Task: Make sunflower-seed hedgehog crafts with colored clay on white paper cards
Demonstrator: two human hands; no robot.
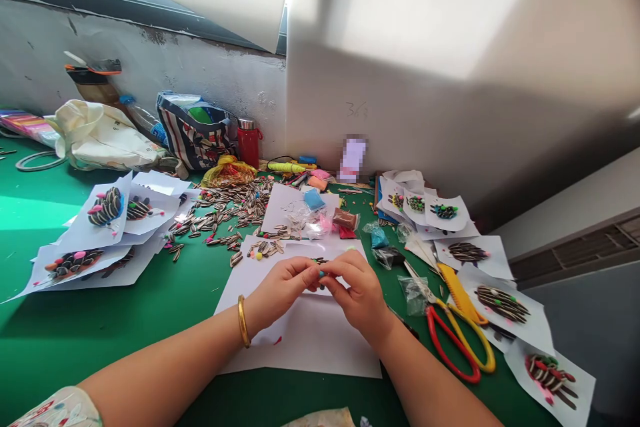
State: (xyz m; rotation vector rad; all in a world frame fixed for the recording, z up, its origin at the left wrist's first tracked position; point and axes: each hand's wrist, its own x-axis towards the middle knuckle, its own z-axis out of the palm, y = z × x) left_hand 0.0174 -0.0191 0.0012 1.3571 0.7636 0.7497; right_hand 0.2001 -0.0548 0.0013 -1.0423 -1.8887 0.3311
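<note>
Fingertips meeting, a person's left hand (285, 285) and right hand (359, 287) pinch a tiny blue bit (321, 273) between them, just above a white sheet (310, 350) on a green table (170, 327). A gold bangle (243, 321) circles the left wrist. A smaller card lies behind the fingers, its dark pieces partly hidden by them. Just beyond the left hand, a few loose seeds and a yellow ball (259, 255) rest on paper; farther off, a heap of striped seeds (235, 210) spreads over the table. Directly beyond both hands sit a blue packet (314, 199) and a brown packet (346, 219). To the right of the right hand, scissors (454, 340) with one red and one yellow handle lie near a yellow tool (461, 293), beside a row of cards bearing seed figures. More such cards are stacked well left of the left hand, while a red flask (249, 145) and a striped bag (193, 137) stand by the wall beyond the heap
</note>
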